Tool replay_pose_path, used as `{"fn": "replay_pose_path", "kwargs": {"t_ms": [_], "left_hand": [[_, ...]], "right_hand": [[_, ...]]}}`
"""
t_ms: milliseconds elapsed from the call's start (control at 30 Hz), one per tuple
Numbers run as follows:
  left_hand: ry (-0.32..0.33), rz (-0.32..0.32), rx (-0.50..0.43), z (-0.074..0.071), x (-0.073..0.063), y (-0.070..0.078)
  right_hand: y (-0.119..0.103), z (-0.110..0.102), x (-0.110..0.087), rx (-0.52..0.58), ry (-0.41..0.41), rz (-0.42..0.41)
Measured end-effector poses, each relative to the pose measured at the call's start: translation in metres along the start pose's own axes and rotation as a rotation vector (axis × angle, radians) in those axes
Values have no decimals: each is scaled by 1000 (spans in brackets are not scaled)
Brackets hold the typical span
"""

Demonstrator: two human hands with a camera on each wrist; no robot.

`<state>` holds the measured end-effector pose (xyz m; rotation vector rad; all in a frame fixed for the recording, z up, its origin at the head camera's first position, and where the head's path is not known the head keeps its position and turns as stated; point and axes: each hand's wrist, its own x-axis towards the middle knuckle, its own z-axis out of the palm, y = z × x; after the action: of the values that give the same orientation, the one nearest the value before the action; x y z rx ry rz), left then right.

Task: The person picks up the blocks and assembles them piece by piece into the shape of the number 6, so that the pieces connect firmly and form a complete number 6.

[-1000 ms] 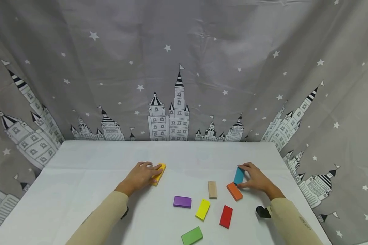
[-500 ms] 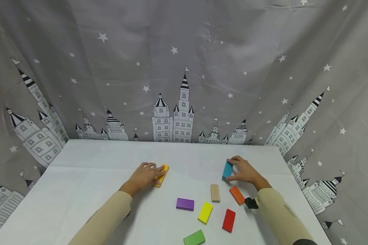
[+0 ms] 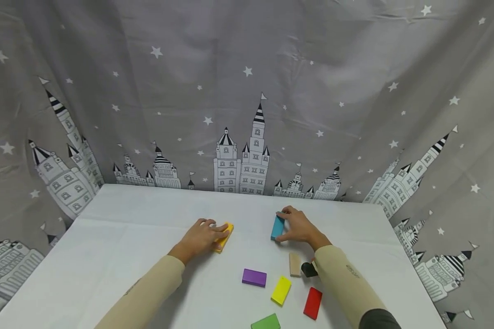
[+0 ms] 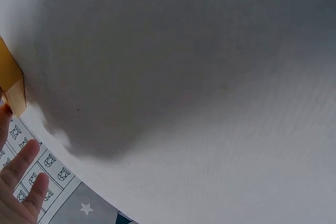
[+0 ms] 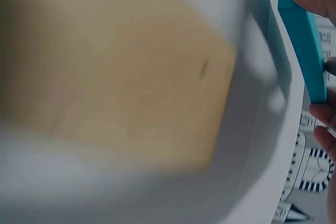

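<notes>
My left hand point(image 3: 201, 237) holds an orange-yellow wooden block point(image 3: 229, 227) on the left half of the white table, fingers over its far end and thumb at its near side. Only a corner of this block point(image 4: 9, 69) shows in the left wrist view. Farther right, my right hand point(image 3: 299, 227) pinches a blue block point(image 3: 277, 227) by its two ends. In the right wrist view, a gap shows between the blue block point(image 5: 304, 43) and its shadow on the table. Below the right hand lies a plain wood block point(image 3: 294, 265), large and blurred in the right wrist view.
Purple point(image 3: 254, 277), yellow point(image 3: 281, 290), red point(image 3: 313, 303) and green point(image 3: 265, 321) blocks lie scattered toward the front of the white table point(image 3: 148, 210). An orange block is nearly hidden behind the right wrist. A grey castle-print curtain point(image 3: 181, 68) hangs behind the table.
My right hand has carried the blue block leftward, away from the orange block and toward the left hand. The left hand stays on the orange-yellow block. The head view has shifted slightly.
</notes>
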<state>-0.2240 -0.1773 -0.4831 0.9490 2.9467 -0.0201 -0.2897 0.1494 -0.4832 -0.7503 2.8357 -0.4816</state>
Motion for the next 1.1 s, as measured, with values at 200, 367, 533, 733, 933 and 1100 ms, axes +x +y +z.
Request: {"fn": "replay_pose_path", "kwargs": {"t_ms": [200, 367, 533, 733, 933, 1100], "left_hand": [[-1, -5, -10, 1, 1, 0], [7, -7, 5, 2, 0, 0], [-16, -22, -13, 2, 0, 2], [-21, -33, -7, -1, -1, 4], [-26, -31, -10, 1, 0, 3], [-21, -33, 1, 3, 0, 1]], "right_hand": [[-21, 8, 21, 16, 17, -7], [-34, 18, 36, -6, -11, 16], [-45, 24, 46, 16, -14, 58], [-52, 29, 54, 71, -12, 79], [-53, 33, 60, 85, 20, 99], [-56, 34, 63, 94, 39, 61]]}}
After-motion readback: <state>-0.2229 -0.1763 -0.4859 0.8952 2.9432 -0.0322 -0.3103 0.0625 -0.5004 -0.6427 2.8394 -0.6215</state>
